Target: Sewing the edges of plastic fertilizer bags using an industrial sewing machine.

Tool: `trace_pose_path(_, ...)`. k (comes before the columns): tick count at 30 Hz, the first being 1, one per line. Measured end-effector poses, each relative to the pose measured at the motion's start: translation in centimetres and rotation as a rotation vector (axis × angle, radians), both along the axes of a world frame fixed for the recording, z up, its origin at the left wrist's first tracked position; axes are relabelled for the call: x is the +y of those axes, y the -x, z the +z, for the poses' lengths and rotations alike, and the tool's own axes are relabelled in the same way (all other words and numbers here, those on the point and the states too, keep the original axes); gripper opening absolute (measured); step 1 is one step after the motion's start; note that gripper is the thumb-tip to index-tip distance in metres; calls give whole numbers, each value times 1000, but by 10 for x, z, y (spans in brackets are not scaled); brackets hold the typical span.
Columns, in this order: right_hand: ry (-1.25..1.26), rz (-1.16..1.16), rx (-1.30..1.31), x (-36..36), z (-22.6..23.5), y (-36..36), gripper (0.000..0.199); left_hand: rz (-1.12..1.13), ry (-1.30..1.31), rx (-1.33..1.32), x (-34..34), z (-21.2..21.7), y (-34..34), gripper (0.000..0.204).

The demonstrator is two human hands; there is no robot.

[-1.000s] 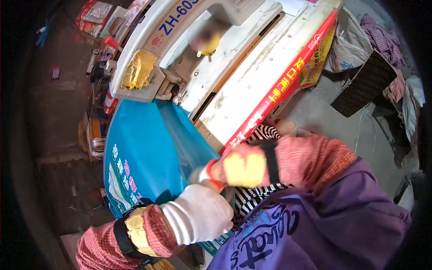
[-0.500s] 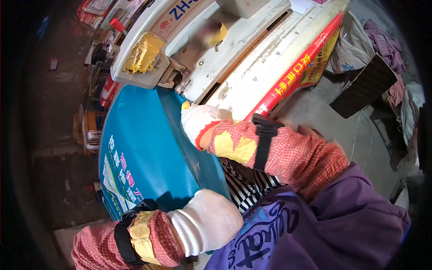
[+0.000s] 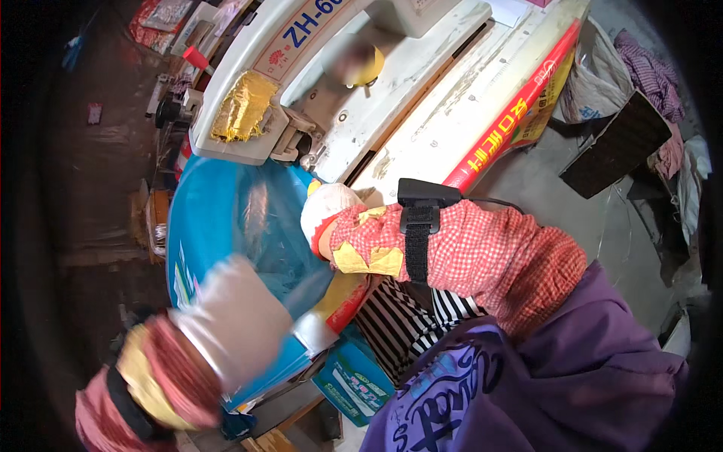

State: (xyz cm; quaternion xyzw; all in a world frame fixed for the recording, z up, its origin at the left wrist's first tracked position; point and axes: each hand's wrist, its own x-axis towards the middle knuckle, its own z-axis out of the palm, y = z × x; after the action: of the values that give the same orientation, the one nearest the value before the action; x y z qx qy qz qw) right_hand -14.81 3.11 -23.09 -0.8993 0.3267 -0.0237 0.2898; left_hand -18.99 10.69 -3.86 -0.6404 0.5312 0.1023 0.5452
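A large blue woven bag (image 3: 215, 218) lies under the head of a white sewing machine (image 3: 407, 83). My right hand (image 3: 327, 212), in a white glove with a red checked sleeve and a black wrist strap, is closed on the bag's edge right beside the machine's foot. My left hand (image 3: 230, 316), also in a white glove, is blurred with motion over the near part of the bag and the stack of flat blue bags (image 3: 271, 369) below it. Whether it grips anything is unclear.
A gold foil patch (image 3: 241, 105) covers the machine's left end. A red strip (image 3: 512, 120) runs along the machine table's edge. A teal and white box (image 3: 354, 380) sits by my lap. A black board (image 3: 614, 143) and heaped cloths (image 3: 648, 68) lie at right.
My right hand has gone up from my lap to the machine's foot with the bag edge. My left hand has swept up and rightward over the bag.
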Motion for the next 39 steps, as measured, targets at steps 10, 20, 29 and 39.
trace_pose_path(10, 2356, -840, 1877, -9, -132, -116, 30, -571, -496, 424, -43, -47, 15, 10)
trace_pose_path(20, 2720, -805, 1751, -14, -135, -122, 31, -589, -309, 494, -13, -39, 42, 16)
trace_pose_path(29, 1495, -1940, 1729, -35, -97, -123, 34, -519, -162, -64, -97, 46, -20, 27)
trace_pose_path(39, 2029, -1485, 1494, -3, -143, -150, 35, -345, -34, 712, 7, -51, 57, 7)
